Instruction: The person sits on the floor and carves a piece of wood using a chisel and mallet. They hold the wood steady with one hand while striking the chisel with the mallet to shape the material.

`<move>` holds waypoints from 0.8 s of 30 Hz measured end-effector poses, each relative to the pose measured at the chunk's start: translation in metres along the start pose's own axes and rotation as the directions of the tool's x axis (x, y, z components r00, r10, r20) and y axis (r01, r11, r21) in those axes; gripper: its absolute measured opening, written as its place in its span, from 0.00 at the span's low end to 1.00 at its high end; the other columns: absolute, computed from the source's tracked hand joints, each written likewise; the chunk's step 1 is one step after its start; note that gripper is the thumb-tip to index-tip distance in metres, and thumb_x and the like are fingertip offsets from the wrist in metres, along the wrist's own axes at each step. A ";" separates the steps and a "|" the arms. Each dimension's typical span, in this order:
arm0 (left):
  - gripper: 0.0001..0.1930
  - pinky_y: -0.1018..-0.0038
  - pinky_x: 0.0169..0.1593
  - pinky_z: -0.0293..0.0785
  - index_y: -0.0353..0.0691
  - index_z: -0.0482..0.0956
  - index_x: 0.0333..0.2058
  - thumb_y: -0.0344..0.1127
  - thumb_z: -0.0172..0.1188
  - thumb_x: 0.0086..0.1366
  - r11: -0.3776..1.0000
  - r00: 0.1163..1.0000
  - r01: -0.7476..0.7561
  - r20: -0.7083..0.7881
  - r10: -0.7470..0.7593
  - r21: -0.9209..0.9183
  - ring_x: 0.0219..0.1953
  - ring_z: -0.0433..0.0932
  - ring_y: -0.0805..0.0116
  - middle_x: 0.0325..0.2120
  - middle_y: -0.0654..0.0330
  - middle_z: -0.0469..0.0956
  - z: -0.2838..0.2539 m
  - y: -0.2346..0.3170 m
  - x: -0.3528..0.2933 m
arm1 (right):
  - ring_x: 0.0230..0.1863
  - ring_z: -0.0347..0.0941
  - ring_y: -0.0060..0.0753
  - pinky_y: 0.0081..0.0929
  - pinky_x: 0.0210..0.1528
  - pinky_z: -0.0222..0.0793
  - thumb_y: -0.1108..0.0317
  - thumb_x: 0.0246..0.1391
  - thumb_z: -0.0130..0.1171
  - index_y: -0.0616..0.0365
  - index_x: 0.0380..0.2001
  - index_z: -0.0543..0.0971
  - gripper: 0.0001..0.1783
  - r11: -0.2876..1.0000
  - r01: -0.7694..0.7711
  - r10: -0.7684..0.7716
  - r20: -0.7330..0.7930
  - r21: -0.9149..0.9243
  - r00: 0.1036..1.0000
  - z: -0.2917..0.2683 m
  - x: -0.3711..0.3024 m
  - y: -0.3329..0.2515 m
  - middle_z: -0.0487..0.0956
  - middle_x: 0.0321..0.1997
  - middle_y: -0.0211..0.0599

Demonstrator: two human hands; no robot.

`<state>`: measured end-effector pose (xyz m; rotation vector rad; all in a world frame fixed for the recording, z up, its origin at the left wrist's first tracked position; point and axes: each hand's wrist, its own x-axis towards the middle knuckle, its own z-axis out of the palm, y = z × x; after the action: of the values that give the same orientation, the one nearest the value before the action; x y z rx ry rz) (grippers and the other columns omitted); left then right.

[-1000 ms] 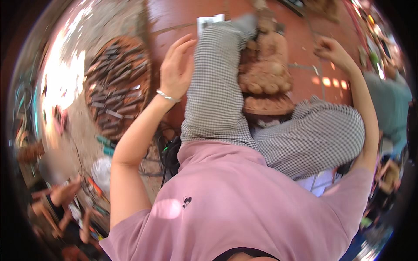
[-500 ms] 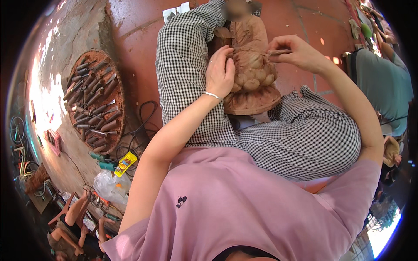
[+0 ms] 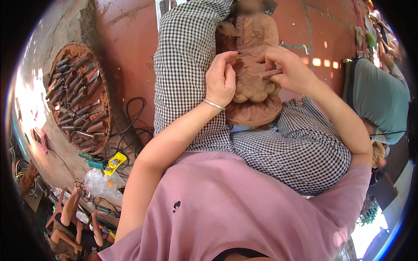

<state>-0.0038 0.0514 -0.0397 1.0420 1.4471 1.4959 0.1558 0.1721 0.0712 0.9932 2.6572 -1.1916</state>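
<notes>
A brown carved wooden figure (image 3: 256, 89) with rounded lumps and a broad base lies between my legs, its top end blurred. My left hand (image 3: 220, 80), with a silver bangle at the wrist, steadies the figure's left side, fingers bent against the wood. Pinched in my right hand (image 3: 292, 71) is a small flat brown piece (image 3: 271, 74), perhaps folded sandpaper; its tip meets the figure's right side. The fingertips of both hands come close together over the carving.
To the left, a round tray (image 3: 109, 130) of wood dust carries several chisels (image 3: 78, 89). Black cables (image 3: 136, 114), a yellow packet (image 3: 115, 163) and a plastic bag (image 3: 102, 182) lie nearby. Another person in a grey-green top (image 3: 379, 98) sits at the right; other people's limbs show lower left.
My right hand has moved left and slightly down, from beside the figure to over it. The left hand stays at the figure's side with its fingers more bent. The view has shifted slightly.
</notes>
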 end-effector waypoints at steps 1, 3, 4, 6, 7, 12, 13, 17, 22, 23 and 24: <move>0.15 0.70 0.48 0.76 0.31 0.73 0.47 0.20 0.44 0.62 0.999 1.000 -0.030 -0.010 0.030 0.028 0.43 0.78 0.60 0.43 0.50 0.76 0.002 0.002 0.000 | 0.41 0.72 0.43 0.37 0.42 0.70 0.74 0.38 0.64 0.60 0.28 0.73 0.12 0.990 0.055 -0.060 -0.039 -0.128 0.997 0.004 -0.002 -0.007 0.75 0.32 0.37; 0.15 0.68 0.46 0.76 0.32 0.73 0.45 0.20 0.45 0.60 0.997 0.999 -0.052 0.003 0.052 0.058 0.41 0.78 0.55 0.40 0.48 0.76 0.005 0.005 0.000 | 0.41 0.72 0.44 0.38 0.41 0.70 0.76 0.37 0.64 0.60 0.29 0.73 0.12 0.971 0.107 -0.126 -0.077 -0.215 0.989 0.023 0.006 -0.018 0.75 0.32 0.37; 0.15 0.68 0.47 0.75 0.32 0.73 0.45 0.20 0.45 0.60 0.996 0.998 -0.055 0.004 0.055 0.071 0.41 0.78 0.55 0.40 0.48 0.76 0.004 0.007 0.001 | 0.41 0.72 0.44 0.38 0.40 0.70 0.76 0.37 0.63 0.61 0.29 0.73 0.12 0.956 0.134 -0.164 -0.095 -0.261 0.982 0.028 0.011 -0.022 0.75 0.32 0.37; 0.15 0.67 0.47 0.74 0.32 0.73 0.45 0.20 0.46 0.60 0.993 0.998 -0.061 0.005 0.061 0.098 0.41 0.77 0.55 0.40 0.48 0.76 0.002 0.009 0.002 | 0.41 0.72 0.44 0.40 0.39 0.69 0.77 0.37 0.61 0.60 0.28 0.72 0.11 0.986 0.022 -0.014 0.051 -0.163 0.999 0.016 0.017 -0.023 0.75 0.31 0.37; 0.15 0.68 0.48 0.74 0.32 0.73 0.46 0.20 0.46 0.61 0.992 0.998 -0.068 0.003 0.068 0.108 0.42 0.78 0.56 0.41 0.49 0.76 0.001 0.011 0.003 | 0.41 0.72 0.44 0.41 0.38 0.69 0.77 0.38 0.61 0.59 0.27 0.72 0.10 0.996 -0.032 0.042 0.127 -0.083 0.991 0.005 0.018 -0.020 0.75 0.31 0.37; 0.15 0.70 0.49 0.74 0.33 0.74 0.47 0.22 0.46 0.62 0.978 0.990 -0.135 -0.007 0.138 0.159 0.44 0.78 0.59 0.42 0.51 0.77 0.003 0.008 0.001 | 0.40 0.73 0.44 0.41 0.38 0.71 0.75 0.39 0.60 0.56 0.27 0.73 0.09 0.956 0.025 -0.026 -0.001 -0.294 1.000 0.014 0.008 -0.031 0.74 0.30 0.36; 0.15 0.68 0.48 0.73 0.33 0.74 0.46 0.21 0.47 0.61 0.981 0.992 -0.126 -0.007 0.128 0.145 0.43 0.77 0.56 0.42 0.50 0.77 0.002 0.007 0.002 | 0.40 0.73 0.44 0.40 0.37 0.72 0.75 0.39 0.60 0.56 0.27 0.73 0.09 0.937 0.052 -0.059 -0.011 -0.344 0.998 0.021 0.013 -0.035 0.74 0.31 0.36; 0.14 0.65 0.47 0.73 0.32 0.74 0.44 0.20 0.47 0.59 0.989 0.995 -0.102 -0.011 0.103 0.104 0.42 0.76 0.50 0.41 0.48 0.76 0.000 0.008 0.003 | 0.37 0.73 0.45 0.37 0.35 0.70 0.75 0.40 0.60 0.60 0.27 0.73 0.08 0.990 0.010 0.010 0.137 -0.141 0.991 0.007 0.024 -0.015 0.74 0.32 0.37; 0.14 0.71 0.48 0.74 0.32 0.76 0.44 0.21 0.47 0.61 0.985 0.994 -0.107 -0.008 0.109 0.132 0.43 0.79 0.58 0.40 0.51 0.78 0.001 0.006 0.003 | 0.36 0.73 0.42 0.34 0.34 0.68 0.76 0.41 0.64 0.62 0.25 0.73 0.09 0.969 0.098 -0.084 0.071 -0.227 0.994 0.012 0.019 -0.026 0.75 0.30 0.38; 0.14 0.71 0.47 0.74 0.33 0.76 0.44 0.21 0.47 0.61 0.986 0.993 -0.112 -0.010 0.114 0.126 0.41 0.79 0.58 0.40 0.51 0.78 0.000 0.006 0.004 | 0.36 0.73 0.41 0.34 0.34 0.68 0.76 0.41 0.65 0.63 0.24 0.72 0.10 0.924 0.181 -0.177 0.043 -0.337 0.983 0.017 0.019 -0.029 0.75 0.30 0.38; 0.13 0.69 0.47 0.74 0.32 0.76 0.43 0.21 0.47 0.60 0.987 0.993 -0.118 -0.010 0.119 0.111 0.41 0.78 0.56 0.39 0.50 0.78 0.001 0.006 0.003 | 0.36 0.74 0.37 0.31 0.34 0.69 0.78 0.41 0.64 0.63 0.23 0.70 0.11 0.970 0.124 -0.105 0.100 -0.211 0.989 0.010 0.019 -0.024 0.76 0.34 0.38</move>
<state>-0.0041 0.0546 -0.0336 1.2038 1.5170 1.5249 0.1249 0.1635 0.0733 0.7448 2.7327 -0.9136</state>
